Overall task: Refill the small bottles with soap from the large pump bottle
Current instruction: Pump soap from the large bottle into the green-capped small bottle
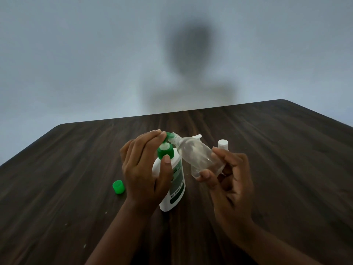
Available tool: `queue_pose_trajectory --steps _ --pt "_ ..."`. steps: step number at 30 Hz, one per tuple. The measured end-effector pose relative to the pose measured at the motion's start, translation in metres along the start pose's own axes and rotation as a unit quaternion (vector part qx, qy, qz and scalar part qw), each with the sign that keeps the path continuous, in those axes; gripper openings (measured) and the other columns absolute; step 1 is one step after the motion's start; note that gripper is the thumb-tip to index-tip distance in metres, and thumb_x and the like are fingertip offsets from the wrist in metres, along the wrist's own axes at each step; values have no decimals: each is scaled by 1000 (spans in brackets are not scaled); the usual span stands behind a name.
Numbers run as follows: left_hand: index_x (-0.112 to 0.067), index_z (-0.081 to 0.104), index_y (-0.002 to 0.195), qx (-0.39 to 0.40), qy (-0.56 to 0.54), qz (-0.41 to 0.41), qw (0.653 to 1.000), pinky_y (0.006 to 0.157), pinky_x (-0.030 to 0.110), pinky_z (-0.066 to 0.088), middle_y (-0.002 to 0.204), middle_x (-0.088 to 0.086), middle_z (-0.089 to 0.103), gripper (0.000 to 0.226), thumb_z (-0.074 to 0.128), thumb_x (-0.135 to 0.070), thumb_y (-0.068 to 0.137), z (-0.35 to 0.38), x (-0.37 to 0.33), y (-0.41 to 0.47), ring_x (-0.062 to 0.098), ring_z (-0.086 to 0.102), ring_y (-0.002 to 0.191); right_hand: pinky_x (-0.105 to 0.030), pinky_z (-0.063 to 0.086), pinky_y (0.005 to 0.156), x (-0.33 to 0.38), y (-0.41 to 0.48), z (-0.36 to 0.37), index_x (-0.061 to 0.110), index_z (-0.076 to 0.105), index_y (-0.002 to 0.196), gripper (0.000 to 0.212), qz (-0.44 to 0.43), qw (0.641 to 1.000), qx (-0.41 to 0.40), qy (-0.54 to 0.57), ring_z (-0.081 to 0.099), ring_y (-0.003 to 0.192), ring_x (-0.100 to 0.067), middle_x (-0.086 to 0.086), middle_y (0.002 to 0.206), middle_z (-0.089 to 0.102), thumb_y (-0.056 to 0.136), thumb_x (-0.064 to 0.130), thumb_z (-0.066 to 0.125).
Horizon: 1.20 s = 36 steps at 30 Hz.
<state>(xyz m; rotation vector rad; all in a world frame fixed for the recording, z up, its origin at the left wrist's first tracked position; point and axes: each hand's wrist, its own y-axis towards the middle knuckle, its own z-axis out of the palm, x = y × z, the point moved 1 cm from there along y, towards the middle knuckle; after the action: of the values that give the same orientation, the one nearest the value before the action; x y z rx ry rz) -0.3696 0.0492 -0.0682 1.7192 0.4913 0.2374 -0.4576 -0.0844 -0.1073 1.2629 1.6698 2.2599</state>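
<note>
A large white pump bottle [176, 190] with a green pump head [165, 151] stands on the dark wooden table [277, 169]. My left hand [142, 165] lies over the pump, fingers on the green spout and thumb against the collar. My right hand [229, 180] holds a small clear bottle [196, 154] by its base, tilted, its open neck touching the pump spout. A loose green cap [118, 186] lies on the table to the left.
Another small bottle with a white cap [223, 144] stands behind my right hand. A white object [197, 137] shows partly behind the clear bottle. A grey wall rises beyond the table's far edge.
</note>
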Motion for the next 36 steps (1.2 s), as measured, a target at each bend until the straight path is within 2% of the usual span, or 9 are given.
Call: queue_pose_trajectory --steps 4,7,10,13,17,24,27,32,36 --pt "3 60 115 24 -26 -6 999 93 32 44 113 15 61 48 35 -34 99 0 0 -1 16 52 109 -6 45 64 -2 -1 1 20 53 122 38 0 1000 -5 -9 55 80 -2 5 107 50 85 18 63" --pt "5 63 110 16 -35 -14 999 86 38 48 108 15 63 41 41 -25 95 -1 -2 2 20 57 103 -5 44 63 -2 0 0 20 54 122 39 -5 1000 -10 -15 53 77 0 5 106 51 85 18 64" --pt "4 68 98 -3 -37 -15 999 81 35 47 98 13 66 33 42 -13 87 -2 -3 7 20 60 90 -7 45 62 -2 1 -3 21 54 123 39 -13 999 -17 -24 53 76 -2 4 103 51 85 19 64" --pt "2 70 92 -16 -33 -18 999 82 28 42 94 7 66 30 43 -10 86 -1 -3 7 15 59 87 -9 46 63 -2 2 -5 23 55 124 41 -18 999 -18 -29 57 77 -9 2 101 51 84 19 65" --pt "1 68 101 -37 -33 -20 999 87 29 41 105 4 62 31 44 -11 86 0 -4 1 16 59 95 -9 46 64 0 3 -5 22 56 123 43 -32 999 -19 -26 58 78 -9 6 100 52 82 19 68" --pt "-2 58 119 -9 -10 -18 1000 96 31 40 122 7 56 38 41 -21 91 3 -3 -4 18 54 113 -12 51 72 1 4 -3 16 56 118 38 -35 999 -15 -11 61 91 -6 7 104 55 82 20 68" --pt "-1 60 117 -5 -4 -25 1000 99 27 36 122 6 55 39 43 -21 88 4 -5 -4 15 51 115 -19 55 71 0 4 -4 18 56 114 36 -26 1000 -16 2 63 89 -11 8 102 57 81 21 70" --pt "1 68 99 -29 -19 -36 999 91 24 36 106 3 62 38 38 -18 86 2 -6 1 16 58 98 -31 58 69 -2 3 -4 19 57 111 33 -9 1000 -11 16 64 90 -16 15 103 58 86 35 70" --pt "-5 64 106 -39 -36 -38 998 91 26 38 110 3 61 36 38 -18 87 2 -5 -3 12 57 103 -23 57 70 -1 3 -2 19 57 112 34 -14 1000 -4 24 64 90 -10 22 105 57 87 39 69"
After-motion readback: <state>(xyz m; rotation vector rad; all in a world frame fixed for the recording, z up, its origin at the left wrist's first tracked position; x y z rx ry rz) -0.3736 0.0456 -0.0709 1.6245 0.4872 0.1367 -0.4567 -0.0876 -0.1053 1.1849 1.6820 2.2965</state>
